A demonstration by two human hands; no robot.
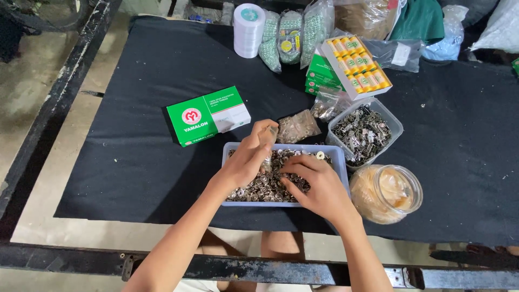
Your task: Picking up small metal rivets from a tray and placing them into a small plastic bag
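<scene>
A pale blue tray [339, 157] full of small round metal pieces sits on the black cloth near the front edge. My left hand [250, 157] hovers over the tray's left half and pinches a small clear plastic bag between its fingertips. My right hand [316, 181] rests in the tray's right half, fingers curled down into the metal pieces; what it grips is hidden.
Right of the tray stand a clear tub of dark metal clips [365, 130] and a plastic jar [387, 193]. A green and white box [208, 115] lies at the left. Thread boxes [354, 65], filled bags [291, 35] and a white stack of tape rolls [248, 30] line the back.
</scene>
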